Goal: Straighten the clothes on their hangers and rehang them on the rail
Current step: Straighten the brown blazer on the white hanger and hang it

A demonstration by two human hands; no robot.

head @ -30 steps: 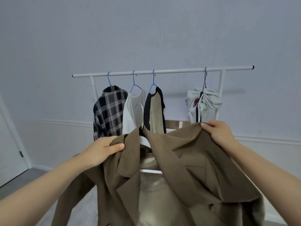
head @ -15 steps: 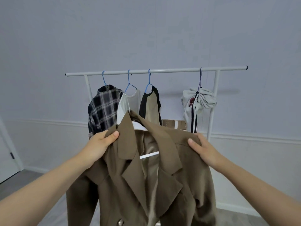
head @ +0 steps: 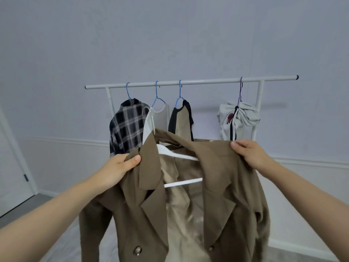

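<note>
My left hand [head: 120,167] pinches the left shoulder of the brown jacket [head: 188,205], thumb on top and fingers curled under the cloth, in the middle left of the frame. My right hand [head: 249,154] grips the other shoulder at the middle right in the same way. I hold both shoulders level so the jacket hangs open and square in front of me, filling the lower centre of the frame, where I can judge how it sits.

Inside the collar I see the white hanger [head: 177,156], its arm and lower bar showing between the lapels, and its metal hook [head: 150,118] curving up above the collar. The shoulders look seated on the hanger arms, so I judge the straightening nearly done and the hanging not yet begun.

Behind the jacket, across the centre of the frame, runs the white rail [head: 207,82]. It carries a plaid shirt [head: 128,127], a white top [head: 160,118] and a black and tan top [head: 182,120] on blue hangers, close together on the left. Well apart on the right hangs a bunched grey garment [head: 243,118]. Between those groups the rail shows a gap, and that seems the natural place for the hook.
</note>
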